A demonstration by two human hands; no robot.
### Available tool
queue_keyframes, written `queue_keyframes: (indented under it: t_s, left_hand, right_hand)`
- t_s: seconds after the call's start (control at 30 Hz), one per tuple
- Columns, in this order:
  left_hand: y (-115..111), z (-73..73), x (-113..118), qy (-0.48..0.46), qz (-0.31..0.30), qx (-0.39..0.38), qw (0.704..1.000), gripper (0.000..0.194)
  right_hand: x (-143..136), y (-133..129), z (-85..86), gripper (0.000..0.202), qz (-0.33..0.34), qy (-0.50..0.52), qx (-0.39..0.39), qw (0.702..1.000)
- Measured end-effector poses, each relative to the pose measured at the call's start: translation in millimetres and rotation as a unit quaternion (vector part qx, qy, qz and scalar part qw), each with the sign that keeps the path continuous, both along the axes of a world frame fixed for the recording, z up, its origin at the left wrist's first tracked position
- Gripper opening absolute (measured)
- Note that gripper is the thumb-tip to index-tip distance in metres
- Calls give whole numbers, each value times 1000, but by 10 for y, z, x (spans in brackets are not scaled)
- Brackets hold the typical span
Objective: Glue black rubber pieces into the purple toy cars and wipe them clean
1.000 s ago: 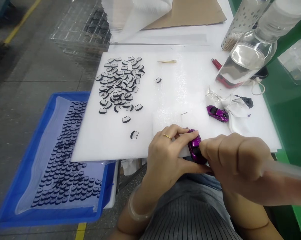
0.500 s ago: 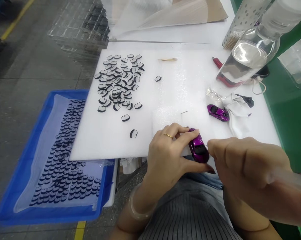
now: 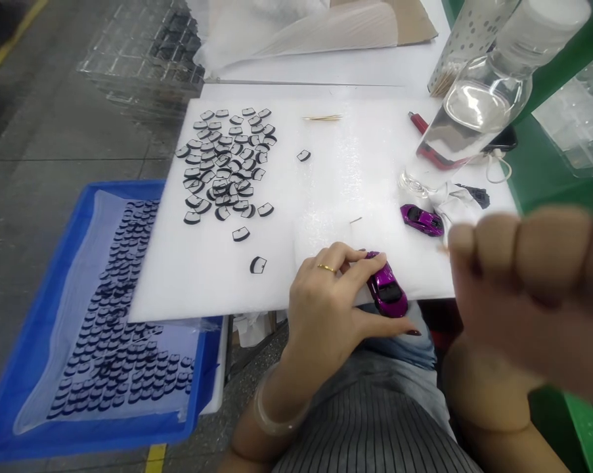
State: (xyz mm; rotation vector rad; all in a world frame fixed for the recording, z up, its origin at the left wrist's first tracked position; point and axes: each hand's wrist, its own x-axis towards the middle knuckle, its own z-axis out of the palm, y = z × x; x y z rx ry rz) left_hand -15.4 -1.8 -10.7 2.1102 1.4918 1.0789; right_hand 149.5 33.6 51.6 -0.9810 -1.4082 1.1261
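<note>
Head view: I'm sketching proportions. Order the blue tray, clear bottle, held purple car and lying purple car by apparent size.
Blue tray
Clear bottle
Held purple car and lying purple car: unranked; nearness makes it unsure.

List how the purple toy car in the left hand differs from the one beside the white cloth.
The glossy purple-and-black toy car is held in the left hand; the second glossy purple-and-black toy car rests on the white board beside the white cloth.
The held car slants steeply in the picture; the second car lies more crosswise.
Both share the same colours.
</note>
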Motion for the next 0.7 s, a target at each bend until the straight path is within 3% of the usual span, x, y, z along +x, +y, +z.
queue_keyframes:
  t_s: [0.13, 0.23, 0.3, 0.4, 0.47, 0.57, 0.7]
  left_hand:
    - [0, -59, -26, 0, -6, 12, 1000, 63]
    - [-16, -104, -64, -2, -14, -2, 1000, 63]
    - [-18, -138, -93, 12, -12, -3, 1000, 58]
    - [-4, -180, -117, 27, -6, 20, 999, 46]
    - [-9, -181, -118, 35, -6, 13, 999, 42]
    - [-44, -147, -110, 40, -12, -17, 999, 38]
    - [-53, -105, -94, 34, -4, -17, 999, 43]
  right_hand:
    - [-82, 445, -276, 46, -42, 38, 15, 998]
    - [-110, 335, -378, 22, -196, -10, 117, 973]
    - [-139, 175, -381, 8, -241, -81, 176, 951]
    - [-218, 121, -362, 5, -86, -251, 106, 958]
    - [-255, 212, -356, 14, 12, -346, 38, 937]
    - [-286, 369, -367, 21, 41, -409, 11, 912]
    - [-307, 398, -344, 17, 59, -397, 26, 916]
